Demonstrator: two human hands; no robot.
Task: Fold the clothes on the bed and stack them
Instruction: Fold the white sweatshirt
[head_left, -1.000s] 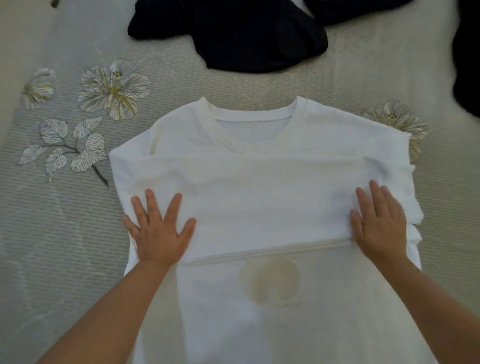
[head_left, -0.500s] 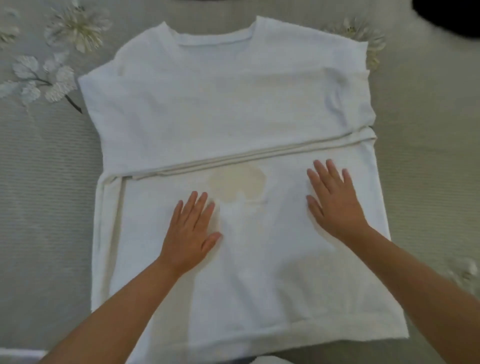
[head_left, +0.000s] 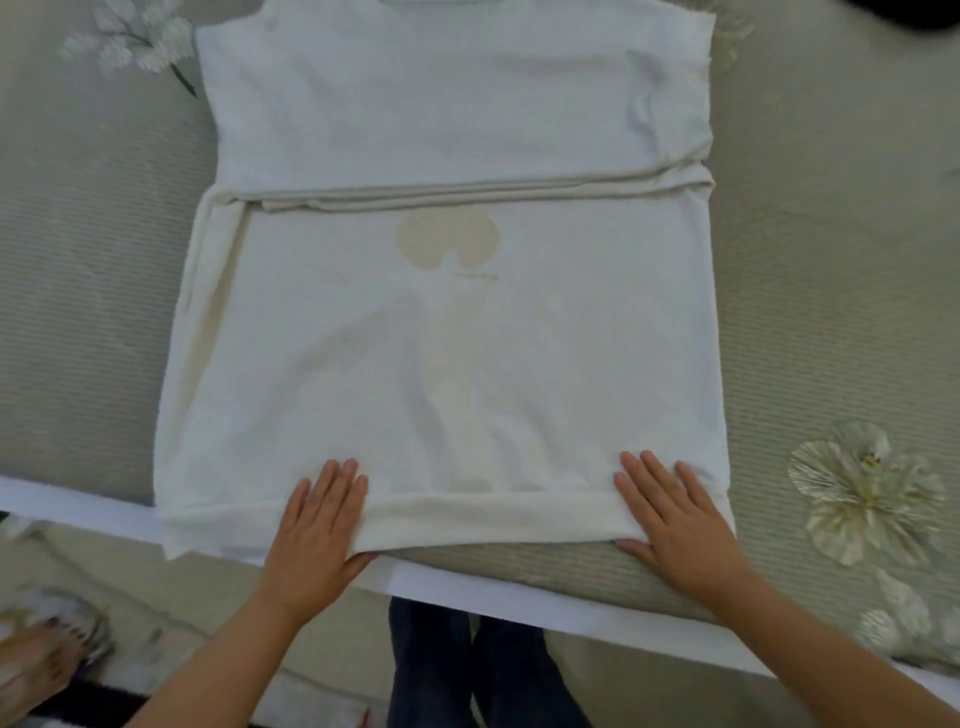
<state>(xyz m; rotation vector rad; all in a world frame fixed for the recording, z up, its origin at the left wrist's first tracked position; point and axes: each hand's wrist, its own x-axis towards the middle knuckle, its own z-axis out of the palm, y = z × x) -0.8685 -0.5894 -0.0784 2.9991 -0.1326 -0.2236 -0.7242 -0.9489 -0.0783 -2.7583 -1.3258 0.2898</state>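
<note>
A white T-shirt lies flat on the bed, its sleeves folded across the chest into a band above a pale heart-shaped print. My left hand lies flat on the bottom hem left of centre, fingers straight, thumb at the hem's edge. My right hand lies flat on the hem near the right corner, thumb tucked at the edge of the fabric. The collar is cut off by the top of the frame.
The grey ribbed bedspread has embroidered flowers at right and at top left. A dark garment shows at the top right corner. The bed's white edge runs below the hem. Dark trouser legs and a foot stand below.
Both hands slid down the shirt from the folded sleeves to the bottom hem, smoothing it. The view tilted down, bringing the bed edge and floor into sight.
</note>
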